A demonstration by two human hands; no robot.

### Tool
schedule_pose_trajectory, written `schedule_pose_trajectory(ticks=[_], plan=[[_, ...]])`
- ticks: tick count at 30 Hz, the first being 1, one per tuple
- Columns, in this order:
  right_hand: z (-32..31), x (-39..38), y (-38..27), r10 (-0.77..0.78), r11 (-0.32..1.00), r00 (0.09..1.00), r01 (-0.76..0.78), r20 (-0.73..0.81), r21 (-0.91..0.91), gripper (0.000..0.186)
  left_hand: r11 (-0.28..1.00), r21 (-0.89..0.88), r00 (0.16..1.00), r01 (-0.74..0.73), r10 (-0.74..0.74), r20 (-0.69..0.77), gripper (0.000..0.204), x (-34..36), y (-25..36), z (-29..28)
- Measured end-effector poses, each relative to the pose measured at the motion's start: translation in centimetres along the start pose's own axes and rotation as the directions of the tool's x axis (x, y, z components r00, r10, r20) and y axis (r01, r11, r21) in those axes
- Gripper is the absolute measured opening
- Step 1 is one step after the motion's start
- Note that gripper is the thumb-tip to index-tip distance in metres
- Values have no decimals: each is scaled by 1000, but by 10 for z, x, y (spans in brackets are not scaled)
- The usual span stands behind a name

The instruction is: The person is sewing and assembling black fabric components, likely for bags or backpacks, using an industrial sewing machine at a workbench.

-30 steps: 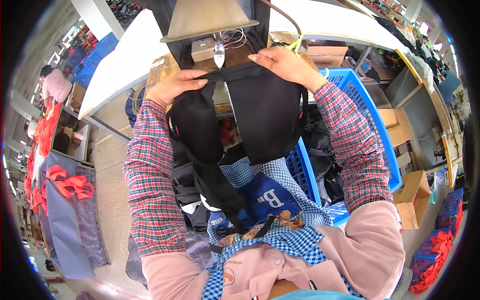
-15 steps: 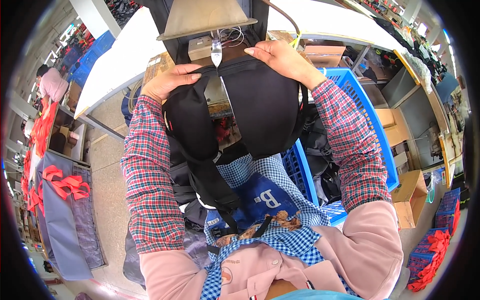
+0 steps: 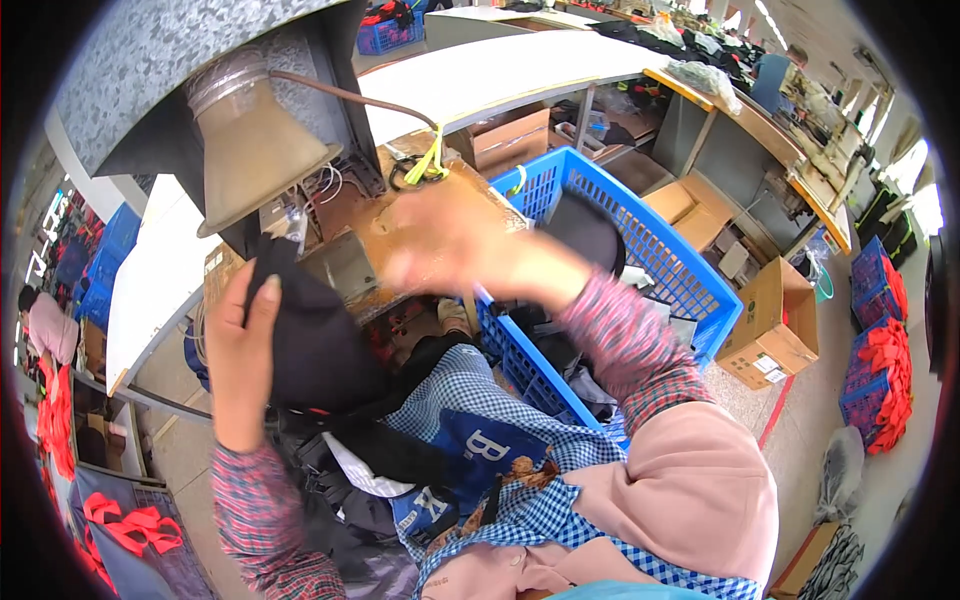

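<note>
Right grip (image 3: pixel 455 245) blurred, left sleeve (image 3: pixel 262 515) cropped

Site: textile workshop floor. Evidence: a beige cone-shaped hood (image 3: pixel 255 140) hung over a worn wooden bench (image 3: pixel 480 190); a long white-topped table (image 3: pixel 500 80) ran behind; black cloth pieces (image 3: pixel 580 228) lay in a blue slatted plastic basket (image 3: pixel 665 255); red fabric strips (image 3: pixel 885 385) draped blue plastic crates (image 3: pixel 868 272); a co-worker in pink (image 3: pixel 50 325) bent at left.

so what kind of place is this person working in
Likely a textile or sewing workshop: a black fabric piece in the left hand, a blue crate holding dark material, and a long white worktable.
</note>
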State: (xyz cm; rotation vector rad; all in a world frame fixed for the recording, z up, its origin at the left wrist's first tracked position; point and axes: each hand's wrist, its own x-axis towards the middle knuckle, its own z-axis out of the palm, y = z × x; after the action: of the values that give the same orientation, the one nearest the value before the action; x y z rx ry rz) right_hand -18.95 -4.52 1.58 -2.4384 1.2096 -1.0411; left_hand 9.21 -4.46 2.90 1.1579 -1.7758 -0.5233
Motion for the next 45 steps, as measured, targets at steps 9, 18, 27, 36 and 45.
schedule_pose_trajectory(ticks=[9, 18, 27, 36, 45], plan=[[37, -38, -56, 12, 789, 989, 83, -151, 608, 30, 953, -263, 909, 153, -31, 417, 59, -88, 0, 0], [-102, -21, -68, 206, 584, 745, 426, -634, 691, 22, 891, -433, 969, 133, -25, 245, 18, -64, 118, 46], [-163, -72, -17, 206, 461, 627, 615, -751, 639, 31, 907, -420, 804, -5, 254, 538, 25, -4, 171, 101], [-108, -144, 52, 309, 275, 780, 474, -544, 836, 46, 923, -369, 369, -109, 382, 847, 64, -32, 126, 116], [-90, -131, 58, -227, -67, 783, 581, -579, 811, 26, 918, -366, -4, 153, 371, 929, 42, -28, 132, 134]])
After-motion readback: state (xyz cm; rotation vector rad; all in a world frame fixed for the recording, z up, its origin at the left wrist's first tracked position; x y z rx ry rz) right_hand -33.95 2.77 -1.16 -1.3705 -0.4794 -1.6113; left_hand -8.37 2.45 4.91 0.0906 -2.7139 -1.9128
